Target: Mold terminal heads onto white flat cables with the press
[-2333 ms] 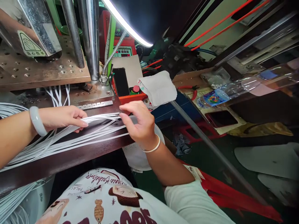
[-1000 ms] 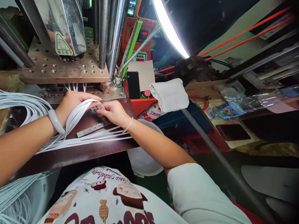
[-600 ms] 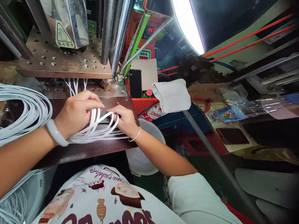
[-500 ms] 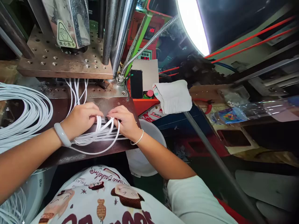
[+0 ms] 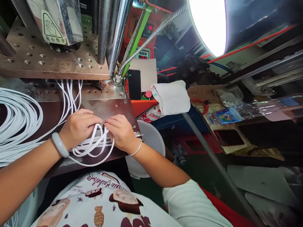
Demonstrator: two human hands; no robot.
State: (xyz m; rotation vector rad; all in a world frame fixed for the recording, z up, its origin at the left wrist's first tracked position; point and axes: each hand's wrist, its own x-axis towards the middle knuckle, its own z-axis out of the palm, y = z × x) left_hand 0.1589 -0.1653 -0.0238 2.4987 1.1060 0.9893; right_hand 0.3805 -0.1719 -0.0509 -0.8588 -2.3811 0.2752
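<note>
A looped bundle of white cables (image 5: 94,145) lies at the front of the dark machine table (image 5: 106,108). My left hand (image 5: 81,127) is closed on the bundle's upper left part, thumb and fingertips pinched. Close beside it, my right hand (image 5: 120,132) pinches the cables' upper right part. The two hands' fingertips nearly meet at a small dark piece I cannot make out. Other white cables (image 5: 68,94) run from under the press plate (image 5: 54,71) toward my left hand. A big coil of white cable (image 5: 21,118) rests to the left.
A white bucket (image 5: 151,138) stands below the table's right edge. Beyond it are a phone (image 5: 134,84), a red button (image 5: 148,94) and a folded white cloth (image 5: 170,97) on a metal post. A bright lamp (image 5: 208,25) hangs at upper right. Red-handled pliers (image 5: 205,107) lie farther right.
My hands have come closer together, the right moving left and slightly down. The cable loops have shifted and hang lower. The camera view has moved a little to the right.
</note>
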